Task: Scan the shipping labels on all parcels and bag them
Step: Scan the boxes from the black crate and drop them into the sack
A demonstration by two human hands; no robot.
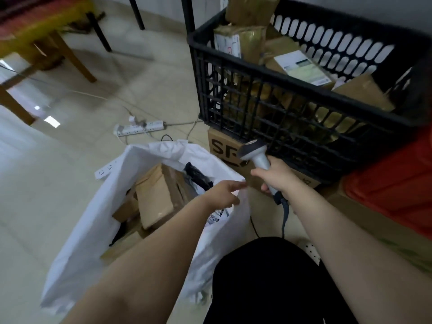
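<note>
A: Two big holders first. What do we list?

B: Item one, the black crate, upper right, standing on a cardboard box printed "SF". We count several brown parcels piled inside it, some with white labels facing up.

A: Item two?

B: The white bag, lower left on the tiled floor, mouth open. Bagged parcels lie inside it, brown too, stacked at angles.

A: And our hands?

B: Left hand: at the bag's near rim, thumb and fingers pinching the edge. Right hand: fingers wrapped round the handle of the scanner.

A: The scanner's place?

B: Between bag and crate, head raised toward the crate's lower wall. We cannot tell whether it touches. Its cable hangs down from the handle.

A: Smallest entry?

B: A white power strip on the floor beyond the bag.
</note>
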